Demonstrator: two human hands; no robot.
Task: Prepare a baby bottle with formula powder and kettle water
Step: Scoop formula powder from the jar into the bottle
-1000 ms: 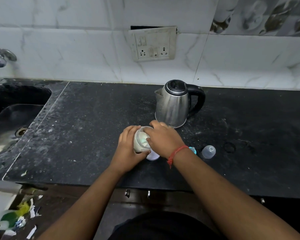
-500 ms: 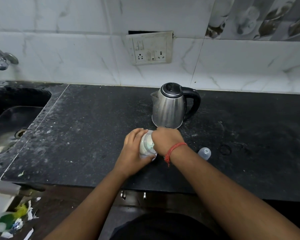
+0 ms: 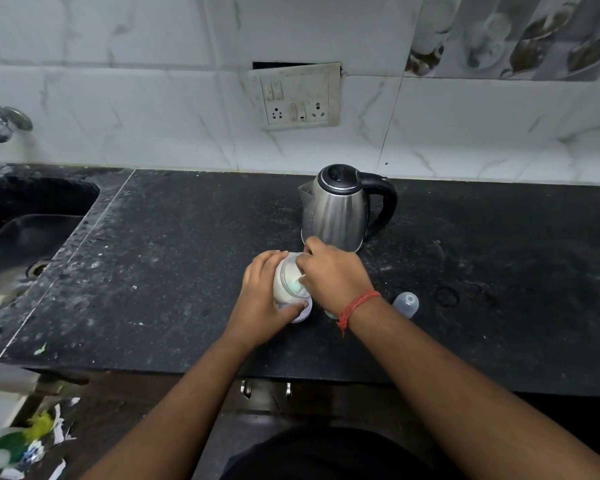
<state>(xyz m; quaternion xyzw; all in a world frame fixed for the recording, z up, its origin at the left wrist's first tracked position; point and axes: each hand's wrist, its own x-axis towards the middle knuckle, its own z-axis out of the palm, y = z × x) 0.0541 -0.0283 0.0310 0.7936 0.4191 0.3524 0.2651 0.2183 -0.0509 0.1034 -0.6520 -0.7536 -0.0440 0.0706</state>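
Observation:
On the black counter my left hand grips a clear wide-mouthed container with white contents, tilted toward me. A pale lavender part shows under it. My right hand is curled over the container's mouth, and its fingertips pinch a teal scoop inside. Directly behind my hands the steel kettle stands with its lid shut and its black handle to the right. A clear cap lies just right of my right wrist, and a teal piece peeks from under that wrist.
A sink is set into the counter at the left, with a tap above it. A socket panel hangs on the tiled wall behind the kettle. Paper scraps litter the floor at lower left.
Both hands stay at the container. My right hand's fingers have shifted slightly at its mouth, and more of the white contents and teal scoop show now.

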